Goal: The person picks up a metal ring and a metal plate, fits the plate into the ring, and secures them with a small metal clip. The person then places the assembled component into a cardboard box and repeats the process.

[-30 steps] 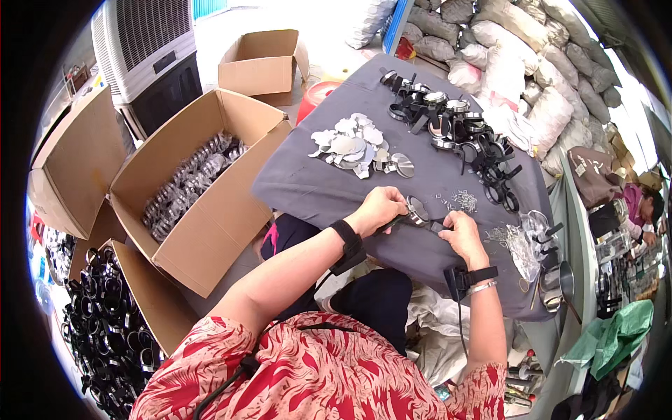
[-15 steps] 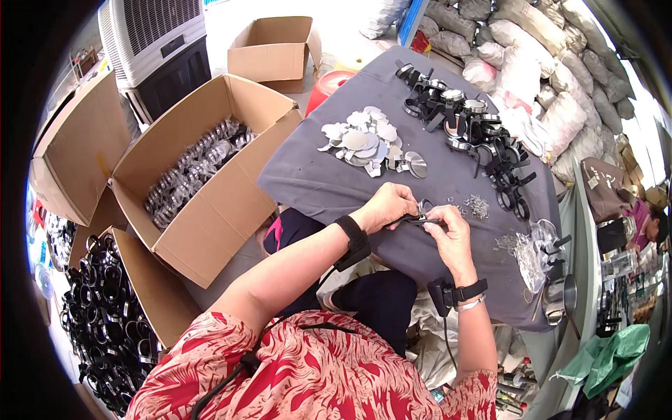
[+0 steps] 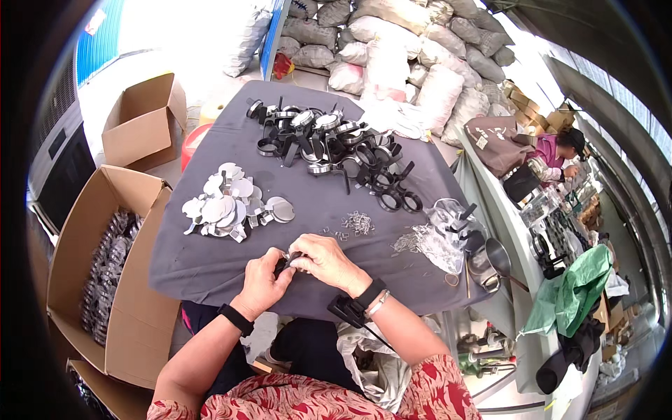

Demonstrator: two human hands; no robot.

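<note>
Pinching one small dark piece (image 3: pixel 295 257) between the fingertips of the left hand (image 3: pixel 262 283) and right hand (image 3: pixel 325 260), with both grips closed on it and nearly meeting. Held over the near part of the grey cloth (image 3: pixel 406 287), mostly hidden by fingers; impossible to make out in full or to call complete.

Just past the knuckles, see a little heap of clips (image 3: pixel 359 223), loose and apparently unused. Left of these, find a broad pile of discs (image 3: pixel 219 208), overlapping and seemingly left to deal with. Right of the clips, note a scatter of slim bits (image 3: pixel 408 242) beside a clear bag (image 3: pixel 444 241), then a metal pan (image 3: pixel 498 260). Off the cloth's left edge, find a carton (image 3: pixel 143 294) holding clear-wrapped items (image 3: pixel 105 273), at a stage hard to judge.

Farther back, see a crowded cluster of straps (image 3: pixel 336 142) with round metal cases. Can't say whether to count these as done or waiting. From the loose heaps, would call the work part way at most, with plenty left. Beyond, see stacked sacks (image 3: pixel 378 29).
</note>
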